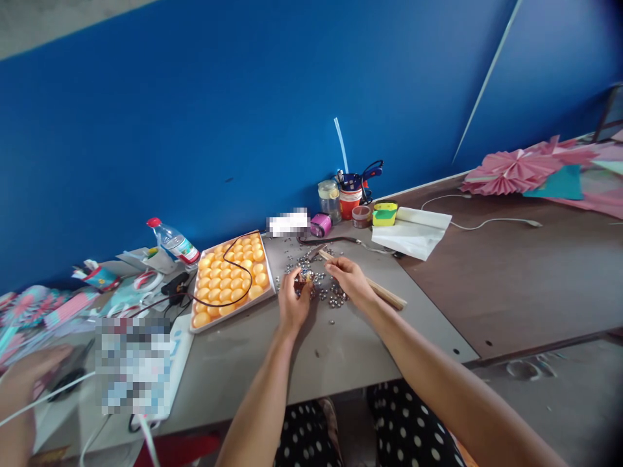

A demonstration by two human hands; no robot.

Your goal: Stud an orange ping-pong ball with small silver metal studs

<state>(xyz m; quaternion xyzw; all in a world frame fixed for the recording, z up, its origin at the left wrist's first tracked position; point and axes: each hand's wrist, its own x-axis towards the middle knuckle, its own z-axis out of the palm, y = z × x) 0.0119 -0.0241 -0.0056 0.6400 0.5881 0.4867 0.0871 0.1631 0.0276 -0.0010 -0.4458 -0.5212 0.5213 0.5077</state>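
My right hand (351, 280) is closed around a pale wooden stick (387, 294). The narrow end of the stick points out past my fingertips toward the back left, and its wider end shows beyond my wrist. Beside it, my left hand (294, 299) has its thumb and fingers curled together around something small and shiny that I cannot make out. Around and under both hands lie many small round silvery beads (337, 298), scattered on the grey tabletop (341, 363). A dark thin-bladed item (315, 252) rests among the beads, partly hidden.
To the left lies a tray of orange domes (228, 279) with a dark cord across it. Behind stand a water bottle (175, 241), a pink box (320, 224), a glass jar (329, 201) and a red cup (350, 202). White paper (413, 232) lies right. Another person's hand (34, 370) is far left.
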